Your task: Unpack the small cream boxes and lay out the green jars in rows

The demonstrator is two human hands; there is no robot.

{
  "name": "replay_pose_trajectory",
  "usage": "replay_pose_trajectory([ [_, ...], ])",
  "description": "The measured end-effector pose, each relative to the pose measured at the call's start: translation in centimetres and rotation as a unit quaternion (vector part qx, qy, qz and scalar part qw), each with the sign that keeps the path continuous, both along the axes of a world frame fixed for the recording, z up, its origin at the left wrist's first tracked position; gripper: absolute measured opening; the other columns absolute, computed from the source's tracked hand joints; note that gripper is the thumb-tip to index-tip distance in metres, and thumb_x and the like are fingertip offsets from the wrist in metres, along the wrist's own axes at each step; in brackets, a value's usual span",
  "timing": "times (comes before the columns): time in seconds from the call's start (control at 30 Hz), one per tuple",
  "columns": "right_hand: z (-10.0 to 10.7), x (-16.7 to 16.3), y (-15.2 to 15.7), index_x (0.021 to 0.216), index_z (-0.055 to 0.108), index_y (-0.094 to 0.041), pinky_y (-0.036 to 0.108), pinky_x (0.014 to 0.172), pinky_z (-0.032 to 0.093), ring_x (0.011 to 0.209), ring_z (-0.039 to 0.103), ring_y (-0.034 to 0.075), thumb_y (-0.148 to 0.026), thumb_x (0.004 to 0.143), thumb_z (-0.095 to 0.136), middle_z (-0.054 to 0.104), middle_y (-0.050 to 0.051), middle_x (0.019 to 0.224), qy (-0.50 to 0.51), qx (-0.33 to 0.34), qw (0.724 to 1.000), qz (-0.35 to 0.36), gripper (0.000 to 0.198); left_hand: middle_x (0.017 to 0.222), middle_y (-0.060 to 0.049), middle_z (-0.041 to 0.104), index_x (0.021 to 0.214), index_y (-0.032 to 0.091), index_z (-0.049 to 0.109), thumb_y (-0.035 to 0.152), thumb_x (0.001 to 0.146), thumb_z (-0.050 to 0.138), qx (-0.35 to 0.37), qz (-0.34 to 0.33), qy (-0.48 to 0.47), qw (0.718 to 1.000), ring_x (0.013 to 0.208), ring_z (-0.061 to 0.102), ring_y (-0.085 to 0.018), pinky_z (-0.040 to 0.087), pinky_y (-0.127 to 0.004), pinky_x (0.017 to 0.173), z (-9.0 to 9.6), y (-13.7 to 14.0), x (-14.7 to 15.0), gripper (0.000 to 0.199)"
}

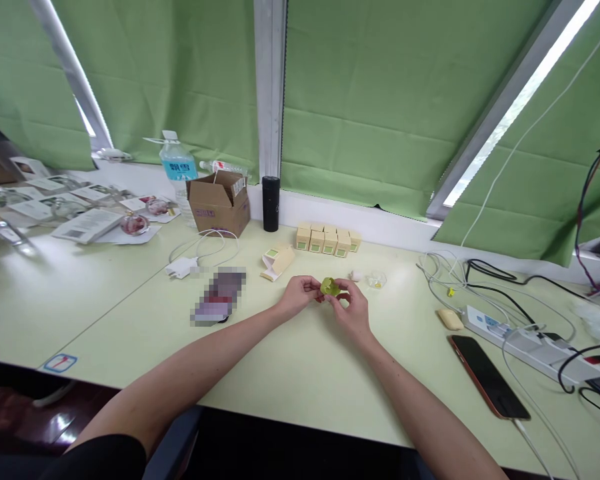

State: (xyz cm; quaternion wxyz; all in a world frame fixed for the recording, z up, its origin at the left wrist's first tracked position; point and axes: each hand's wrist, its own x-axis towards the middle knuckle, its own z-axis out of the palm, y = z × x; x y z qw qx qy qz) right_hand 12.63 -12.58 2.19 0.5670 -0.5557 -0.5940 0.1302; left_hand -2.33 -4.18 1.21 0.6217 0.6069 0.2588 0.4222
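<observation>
A small olive-green cup-shaped piece with an uneven rim is held up just over the table, between my two hands. My left hand pinches its left side with the fingertips. On the other side, my right hand grips it between thumb and fingers. What the piece is exactly is too small to tell. Just beyond my right hand lie a small whitish object and a clear little dish with something yellow in it. An opened cream carton lies beyond my left hand.
Several small cream boxes stand in rows at the back. Left of them are a black bottle, a cardboard box and a white charger. A phone, a power strip and tangled cables occupy the right side.
</observation>
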Motion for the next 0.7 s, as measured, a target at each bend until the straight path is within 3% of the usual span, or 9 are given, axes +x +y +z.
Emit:
replay_pose_trajectory([
  [0.7, 0.30, 0.12, -0.10, 0.098, 0.073, -0.025, 0.039, 0.073, 0.065, 0.086, 0.070, 0.022, -0.036, 0.082, 0.073, 0.072, 0.007, 0.100, -0.037, 0.015, 0.999, 0.019, 0.019, 0.066, -0.003, 0.074, 0.068, 0.016, 0.074, 0.029, 0.067, 0.081, -0.005, 0.010, 0.005, 1.000, 0.061, 0.068, -0.017, 0.060, -0.032, 0.067, 0.28, -0.20, -0.13, 0.015],
])
